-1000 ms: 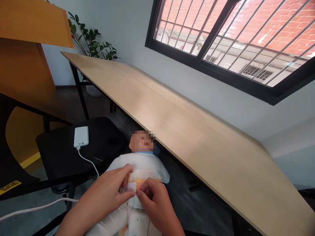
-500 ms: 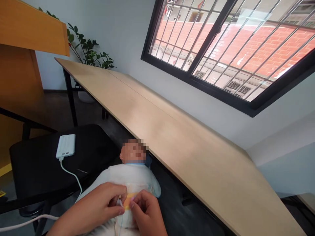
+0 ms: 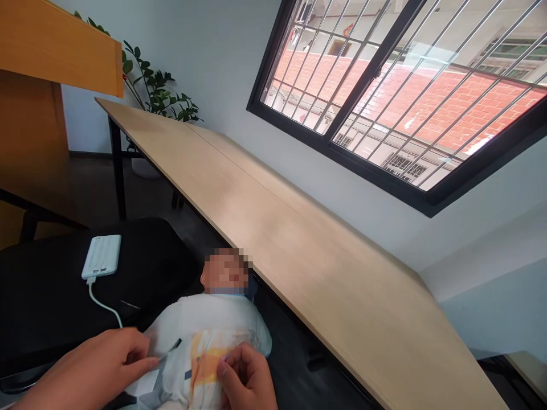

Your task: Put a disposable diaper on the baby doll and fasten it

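Note:
A baby-sized figure in a white garment (image 3: 200,310) lies face up in front of me, its head blurred; I cannot tell whether it is a baby or a doll. On the garment's front is a yellow-orange printed panel (image 3: 207,360). My left hand (image 3: 106,361), at the panel's left side, pinches a thin pale strip (image 3: 171,348) with a dark tip. My right hand (image 3: 248,373) is closed at the panel's right edge, thumb and forefinger pinching the cloth there. A pale piece (image 3: 147,382) shows below my left fingers.
A white power bank (image 3: 101,256) with a cable (image 3: 105,306) lies on a black chair seat (image 3: 149,245) at left. A long wooden table (image 3: 299,239) runs diagonally beside the figure. A potted plant (image 3: 160,91) and a barred window (image 3: 384,102) are beyond.
My left hand has moved left, away from my right hand, drawing the thin strip out. More of the orange panel shows. My right hand stays near the same spot.

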A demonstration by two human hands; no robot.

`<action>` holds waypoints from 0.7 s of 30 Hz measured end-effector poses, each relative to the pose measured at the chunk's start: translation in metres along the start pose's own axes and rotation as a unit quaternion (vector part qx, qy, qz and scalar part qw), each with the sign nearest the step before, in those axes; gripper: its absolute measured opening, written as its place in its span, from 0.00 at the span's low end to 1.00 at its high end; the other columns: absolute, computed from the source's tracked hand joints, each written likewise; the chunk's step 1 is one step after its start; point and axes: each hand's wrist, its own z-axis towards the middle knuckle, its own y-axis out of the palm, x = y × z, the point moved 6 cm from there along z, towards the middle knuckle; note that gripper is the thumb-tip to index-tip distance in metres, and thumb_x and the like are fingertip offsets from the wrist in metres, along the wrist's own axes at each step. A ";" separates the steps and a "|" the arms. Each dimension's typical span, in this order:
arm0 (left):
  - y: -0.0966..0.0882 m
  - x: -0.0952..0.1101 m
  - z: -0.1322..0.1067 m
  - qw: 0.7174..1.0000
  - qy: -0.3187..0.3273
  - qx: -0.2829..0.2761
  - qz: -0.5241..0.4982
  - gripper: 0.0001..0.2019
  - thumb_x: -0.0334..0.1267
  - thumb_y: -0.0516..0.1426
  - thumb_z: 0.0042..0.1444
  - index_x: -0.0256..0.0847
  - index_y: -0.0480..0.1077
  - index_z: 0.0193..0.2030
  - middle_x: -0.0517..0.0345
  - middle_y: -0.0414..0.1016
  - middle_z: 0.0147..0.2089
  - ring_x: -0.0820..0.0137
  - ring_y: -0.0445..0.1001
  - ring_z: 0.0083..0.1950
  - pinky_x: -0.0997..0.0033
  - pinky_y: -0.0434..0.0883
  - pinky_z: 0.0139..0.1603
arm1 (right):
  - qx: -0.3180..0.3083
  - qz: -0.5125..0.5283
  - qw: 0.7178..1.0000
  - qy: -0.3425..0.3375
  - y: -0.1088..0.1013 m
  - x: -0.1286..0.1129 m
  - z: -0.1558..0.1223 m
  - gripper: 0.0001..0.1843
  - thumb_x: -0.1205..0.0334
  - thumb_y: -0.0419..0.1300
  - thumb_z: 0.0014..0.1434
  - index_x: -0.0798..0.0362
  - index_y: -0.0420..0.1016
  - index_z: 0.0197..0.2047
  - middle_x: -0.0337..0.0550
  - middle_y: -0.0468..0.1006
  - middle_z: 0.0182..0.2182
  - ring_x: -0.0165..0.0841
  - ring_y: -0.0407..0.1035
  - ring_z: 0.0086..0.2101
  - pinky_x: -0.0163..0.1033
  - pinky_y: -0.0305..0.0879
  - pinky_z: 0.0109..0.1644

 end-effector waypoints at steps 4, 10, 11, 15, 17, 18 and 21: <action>-0.010 0.077 -0.008 0.990 0.136 0.002 -0.043 0.13 0.48 0.55 0.64 0.44 0.77 0.42 0.51 0.78 0.49 0.58 0.75 0.49 0.63 0.68 0.52 | 0.025 -0.023 0.999 -0.021 0.001 -0.006 0.001 0.20 0.46 0.66 0.59 0.51 0.67 0.30 0.32 0.62 0.17 0.27 0.54 0.18 0.32 0.48 0.21; 0.025 0.110 -0.009 0.973 0.135 -0.127 -0.141 0.08 0.42 0.60 0.60 0.43 0.67 0.33 0.61 0.72 0.35 0.67 0.69 0.37 0.70 0.62 0.36 | 0.187 -0.127 0.972 -0.068 -0.031 -0.012 -0.001 0.19 0.46 0.66 0.54 0.52 0.68 0.28 0.38 0.68 0.20 0.31 0.63 0.23 0.35 0.58 0.28; 0.028 0.106 -0.006 0.973 0.129 -0.125 -0.146 0.07 0.41 0.60 0.59 0.43 0.68 0.34 0.61 0.72 0.35 0.67 0.68 0.36 0.70 0.62 0.35 | 0.208 -0.154 0.964 -0.060 -0.039 -0.010 -0.002 0.19 0.45 0.66 0.54 0.52 0.69 0.29 0.37 0.67 0.20 0.32 0.64 0.23 0.35 0.59 0.28; 0.036 0.093 0.002 0.971 0.122 -0.129 -0.158 0.06 0.41 0.59 0.59 0.43 0.68 0.35 0.62 0.70 0.33 0.67 0.67 0.35 0.69 0.60 0.33 | 0.242 -0.228 0.943 -0.034 -0.065 -0.004 -0.007 0.19 0.44 0.63 0.55 0.53 0.73 0.32 0.43 0.74 0.24 0.37 0.69 0.27 0.37 0.64 0.31; 0.036 0.092 0.004 0.973 0.118 -0.123 -0.157 0.06 0.41 0.60 0.57 0.43 0.67 0.35 0.63 0.69 0.33 0.67 0.66 0.35 0.69 0.60 0.33 | 0.212 -0.242 0.946 -0.044 -0.067 -0.004 -0.007 0.19 0.44 0.60 0.58 0.54 0.73 0.31 0.47 0.77 0.26 0.39 0.72 0.29 0.38 0.65 0.33; 0.036 0.093 0.004 0.973 0.117 -0.122 -0.159 0.07 0.40 0.60 0.57 0.43 0.67 0.35 0.63 0.69 0.33 0.67 0.66 0.35 0.69 0.60 0.33 | 0.195 -0.244 0.949 -0.053 -0.066 -0.005 -0.007 0.20 0.44 0.58 0.60 0.54 0.73 0.30 0.48 0.77 0.26 0.40 0.73 0.29 0.38 0.66 0.34; 0.035 0.096 0.004 0.972 0.118 -0.123 -0.163 0.07 0.40 0.60 0.57 0.43 0.66 0.35 0.64 0.69 0.33 0.68 0.66 0.34 0.69 0.59 0.33 | 0.166 -0.239 0.953 -0.082 -0.061 -0.007 -0.008 0.23 0.43 0.56 0.64 0.55 0.74 0.30 0.48 0.78 0.27 0.38 0.73 0.29 0.37 0.66 0.34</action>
